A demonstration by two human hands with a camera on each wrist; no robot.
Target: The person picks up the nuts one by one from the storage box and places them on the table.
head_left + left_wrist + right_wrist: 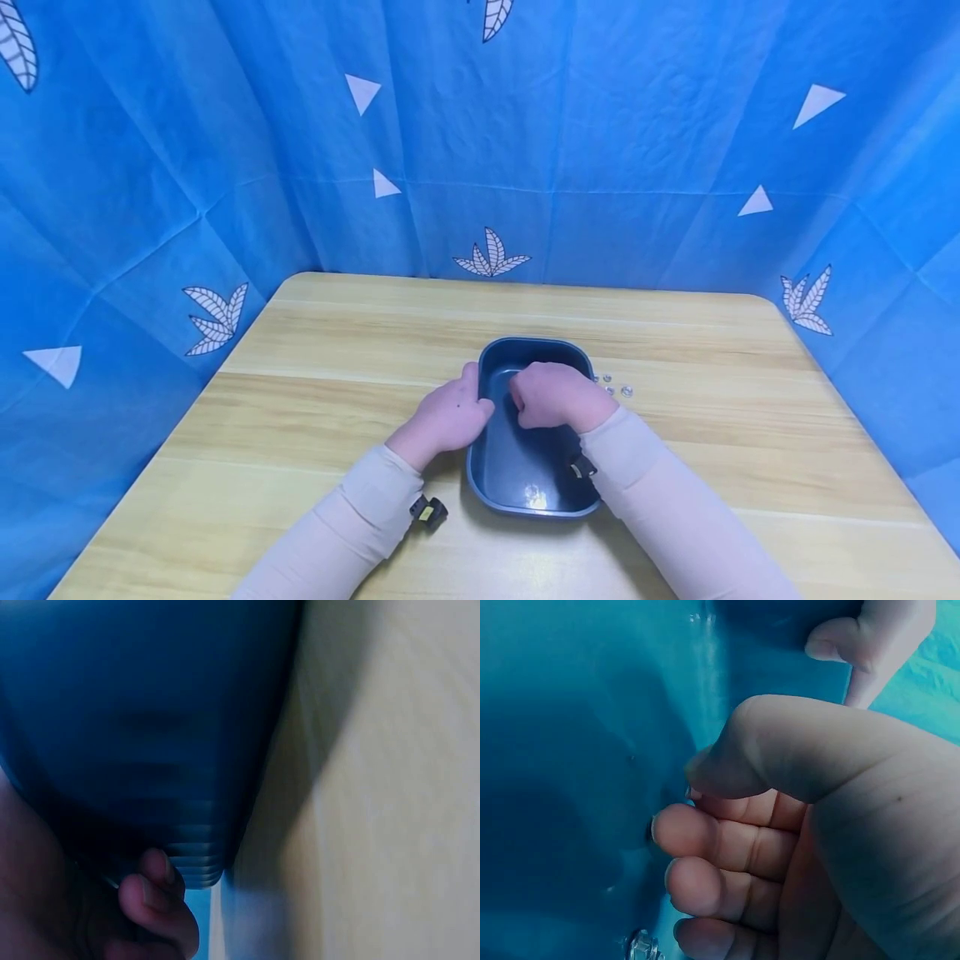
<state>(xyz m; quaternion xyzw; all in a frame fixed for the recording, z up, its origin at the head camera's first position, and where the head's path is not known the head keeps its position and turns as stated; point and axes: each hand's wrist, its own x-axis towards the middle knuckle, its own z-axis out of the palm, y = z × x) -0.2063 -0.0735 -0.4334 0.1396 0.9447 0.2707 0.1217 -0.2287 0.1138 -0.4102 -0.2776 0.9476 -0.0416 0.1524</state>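
A dark blue rectangular bin [525, 510] with rounded corners rests on the wooden table. My left hand [450, 414] grips its left wall, thumb over the rim and inside, fingers along the outside; the left wrist view shows curled fingertips [156, 889] against the outer wall [142, 712]. Inside the bin, toward its far end, is my right hand [558, 396]. Its fingers [694, 889] are curled and the thumb tip meets the index finger; whether something small is between them cannot be made out. Near the fingertips lies a shiny flanged metal nut [641, 945].
Several small shiny metal pieces [627, 391] lie on the table [750, 400] just right of the bin, beside the right wrist. A blue patterned curtain [637, 150] hangs behind and along both sides. Each sleeve carries a small black wrist camera [429, 512].
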